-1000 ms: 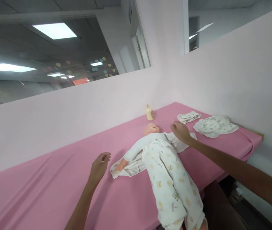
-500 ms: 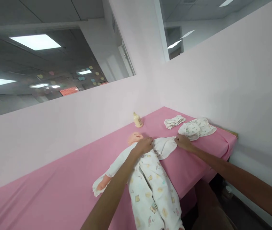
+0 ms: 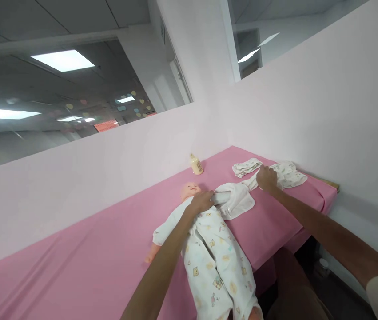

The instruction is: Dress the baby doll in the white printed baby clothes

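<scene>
A baby doll (image 3: 189,192) lies on its back on the pink table (image 3: 75,262), dressed in white patterned trousers (image 3: 217,262) and a white top (image 3: 233,200). My left hand (image 3: 202,201) is closed on the doll's chest, gripping the top near the neck. My right hand (image 3: 266,178) is closed on the top's sleeve and holds it stretched out away from the doll, to the right.
A small cream bottle (image 3: 196,164) stands by the pink wall behind the doll's head. Folded white cloths (image 3: 246,166) and another white garment (image 3: 290,175) lie at the table's far right end. The table's front edge drops off at lower right.
My right hand has pulled the top's sleeve up and to the right, off the table. My left hand came from the table's left side onto the doll's chest and stays there.
</scene>
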`<state>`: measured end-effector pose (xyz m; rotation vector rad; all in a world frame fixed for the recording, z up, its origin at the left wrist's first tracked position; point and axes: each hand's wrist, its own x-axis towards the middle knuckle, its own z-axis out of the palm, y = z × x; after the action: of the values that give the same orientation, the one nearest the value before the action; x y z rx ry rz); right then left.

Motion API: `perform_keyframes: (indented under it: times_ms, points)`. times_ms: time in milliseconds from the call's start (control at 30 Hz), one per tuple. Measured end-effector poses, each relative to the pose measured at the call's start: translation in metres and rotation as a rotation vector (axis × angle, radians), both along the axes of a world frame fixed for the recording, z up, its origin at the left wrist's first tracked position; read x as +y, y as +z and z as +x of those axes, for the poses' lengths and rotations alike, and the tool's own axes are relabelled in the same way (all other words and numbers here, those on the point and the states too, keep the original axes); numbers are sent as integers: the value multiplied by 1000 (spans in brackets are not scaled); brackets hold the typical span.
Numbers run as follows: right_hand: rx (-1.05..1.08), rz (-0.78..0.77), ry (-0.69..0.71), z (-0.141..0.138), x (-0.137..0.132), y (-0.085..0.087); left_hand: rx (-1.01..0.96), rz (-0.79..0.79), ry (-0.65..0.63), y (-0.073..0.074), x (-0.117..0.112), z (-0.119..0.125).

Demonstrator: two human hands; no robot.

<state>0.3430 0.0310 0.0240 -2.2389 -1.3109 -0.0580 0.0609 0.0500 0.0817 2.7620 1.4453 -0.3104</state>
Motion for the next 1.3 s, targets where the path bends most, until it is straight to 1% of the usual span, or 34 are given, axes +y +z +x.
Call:
perform_keyframes:
  times_ms: [67, 133, 167, 233, 333, 367, 467, 533, 700, 867, 1033, 1200, 1300]
  points:
    - [-97, 57, 70, -26, -8, 1, 26, -7, -26, -1, 2, 7]
    - [-128, 84, 203, -51, -16, 4, 47, -13, -57, -3, 5, 19]
    - [-109, 72, 253, -62, -19, 5, 54, -15, -73, -5, 6, 27]
    - [-28, -16, 328, -82, -23, 6, 61, -19, -105, -9, 9, 43]
    - [92, -145, 352, -104, -26, 2, 64, -28, -139, -16, 12, 60]
    - [101, -151, 335, -108, -26, -1, 62, -27, -143, -18, 12, 63]
    - [72, -94, 248, -117, -27, -12, 52, -15, -139, -23, 13, 66]
    - [49, -63, 227, -119, -29, -16, 46, -4, -132, -26, 12, 66]
    - [-18, -72, 330, -114, -36, -15, 30, 27, -118, -32, 10, 67]
    - [-17, -112, 327, -100, -42, -15, -23, 7, -113, -31, 9, 67]
    - [-21, -119, 351, -91, -44, -21, -125, -109, -95, -26, 12, 59]
    - [120, -103, 314, -85, -41, -22, -195, -220, -39, -22, 17, 51]
    - [202, -88, 299, -80, -38, -22, -201, -300, -10, -13, 17, 49]
